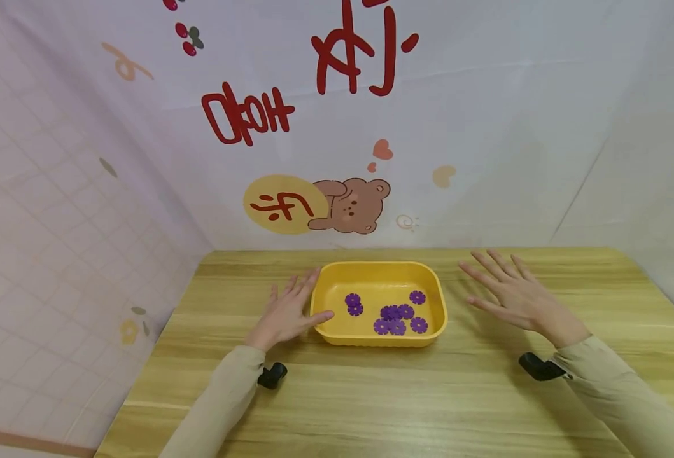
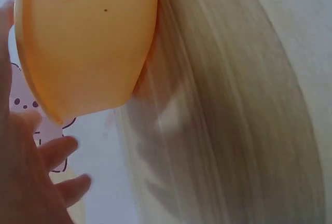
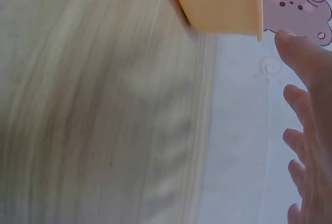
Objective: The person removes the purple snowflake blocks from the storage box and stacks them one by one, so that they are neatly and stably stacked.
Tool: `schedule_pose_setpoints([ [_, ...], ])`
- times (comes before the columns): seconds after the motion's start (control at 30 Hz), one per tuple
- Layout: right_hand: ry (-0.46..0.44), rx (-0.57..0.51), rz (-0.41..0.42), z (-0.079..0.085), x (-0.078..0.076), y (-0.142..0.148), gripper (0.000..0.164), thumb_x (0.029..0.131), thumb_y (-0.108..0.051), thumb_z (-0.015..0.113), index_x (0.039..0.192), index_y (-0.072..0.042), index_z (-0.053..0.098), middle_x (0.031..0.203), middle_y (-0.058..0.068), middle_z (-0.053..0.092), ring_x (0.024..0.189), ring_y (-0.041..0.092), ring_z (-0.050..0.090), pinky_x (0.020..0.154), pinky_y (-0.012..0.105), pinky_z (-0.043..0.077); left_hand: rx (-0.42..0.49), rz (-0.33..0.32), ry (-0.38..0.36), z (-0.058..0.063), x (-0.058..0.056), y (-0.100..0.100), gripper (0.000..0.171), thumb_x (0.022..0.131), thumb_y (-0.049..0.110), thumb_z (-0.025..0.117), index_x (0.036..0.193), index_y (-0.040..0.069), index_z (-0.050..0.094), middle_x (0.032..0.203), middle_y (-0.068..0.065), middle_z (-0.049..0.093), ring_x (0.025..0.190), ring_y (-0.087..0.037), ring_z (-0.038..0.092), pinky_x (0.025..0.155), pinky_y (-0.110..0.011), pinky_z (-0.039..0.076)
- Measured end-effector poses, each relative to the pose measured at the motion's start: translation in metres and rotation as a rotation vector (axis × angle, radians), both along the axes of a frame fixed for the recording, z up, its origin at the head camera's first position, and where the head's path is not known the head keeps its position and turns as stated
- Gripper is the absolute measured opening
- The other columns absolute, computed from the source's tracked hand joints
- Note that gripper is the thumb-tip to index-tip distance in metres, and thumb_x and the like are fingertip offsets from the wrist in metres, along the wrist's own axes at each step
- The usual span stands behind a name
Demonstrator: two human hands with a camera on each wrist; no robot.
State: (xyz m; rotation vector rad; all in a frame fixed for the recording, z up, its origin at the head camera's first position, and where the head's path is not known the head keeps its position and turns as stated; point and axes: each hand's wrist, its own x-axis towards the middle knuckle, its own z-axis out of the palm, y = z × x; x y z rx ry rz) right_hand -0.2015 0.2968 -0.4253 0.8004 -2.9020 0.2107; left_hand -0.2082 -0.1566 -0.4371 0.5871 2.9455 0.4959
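Yellow tray (image 1: 379, 341) rests on the table (image 1: 371, 407) between your hands, purple notched discs (image 1: 396, 312) inside it: a cluster toward its right, an overlapping pair toward its left. Your left hand (image 1: 287, 316), fingers extended, flanks the tray's left side, thumb over the rim; whether it presses there cannot be told. Your right hand (image 1: 514, 294), fingers spread and holding nothing, is apart from the tray, to its right. Every disc in view lies within the tray, none lifted; whether your work is beginning or finished, the scene leaves unsettled.
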Motion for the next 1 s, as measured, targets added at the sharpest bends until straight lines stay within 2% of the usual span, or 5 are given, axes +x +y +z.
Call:
schedule_pose_setpoints([
  [0.3, 0.028, 0.01, 0.097, 0.007, -0.008, -0.014, 0.064, 0.097, -0.042, 0.055, 0.154, -0.025, 0.029, 0.158, 0.011, 0.018, 0.142, 0.037, 0.016, 0.111, 0.055, -0.001, 0.253, -0.017, -0.221, -0.006, 0.0, 0.001, 0.111, 0.081, 0.055, 0.072, 0.155, 0.029, -0.006, 0.156, -0.013, 0.021, 0.135, -0.036, 0.033, 0.106, -0.051, 0.029],
  [0.6, 0.038, 0.02, 0.156, 0.021, -0.019, -0.03, 0.059, 0.097, -0.043, 0.055, 0.149, -0.02, 0.039, 0.152, 0.014, 0.034, 0.138, 0.038, 0.026, 0.11, 0.058, 0.008, 0.282, -0.043, -0.247, -0.005, 0.003, 0.008, 0.119, 0.078, 0.055, 0.075, 0.155, 0.02, -0.009, 0.155, -0.019, 0.023, 0.13, -0.034, 0.041, 0.105, -0.046, 0.034],
  [0.73, -0.002, -0.045, 0.233, 0.029, -0.028, -0.038, 0.054, 0.096, -0.034, 0.06, 0.144, -0.012, 0.047, 0.14, 0.015, 0.049, 0.13, 0.038, 0.04, 0.108, 0.06, 0.016, 0.306, -0.045, -0.265, -0.007, 0.004, 0.009, 0.121, 0.077, 0.052, 0.077, 0.155, 0.019, -0.009, 0.155, -0.019, 0.022, 0.132, -0.033, 0.039, 0.106, -0.046, 0.032],
  [0.9, -0.13, -0.147, 0.312, 0.044, -0.039, -0.051, 0.037, 0.095, -0.018, 0.064, 0.128, -0.001, 0.061, 0.121, 0.013, 0.063, 0.111, 0.033, 0.058, 0.095, 0.053, 0.042, 0.338, -0.047, -0.248, -0.008, 0.003, 0.008, 0.122, 0.075, 0.051, 0.079, 0.156, 0.018, -0.006, 0.153, -0.02, 0.026, 0.126, -0.033, 0.045, 0.104, -0.046, 0.035],
  [1.0, -0.238, -0.156, 0.322, 0.052, -0.043, -0.059, 0.032, 0.096, -0.017, 0.061, 0.123, 0.0, 0.064, 0.117, 0.013, 0.065, 0.105, 0.03, 0.062, 0.088, 0.048, 0.048, 0.342, -0.043, -0.242, -0.007, 0.003, 0.008, 0.123, 0.074, 0.052, 0.08, 0.156, 0.018, -0.005, 0.154, -0.02, 0.027, 0.129, -0.033, 0.043, 0.105, -0.046, 0.034],
])
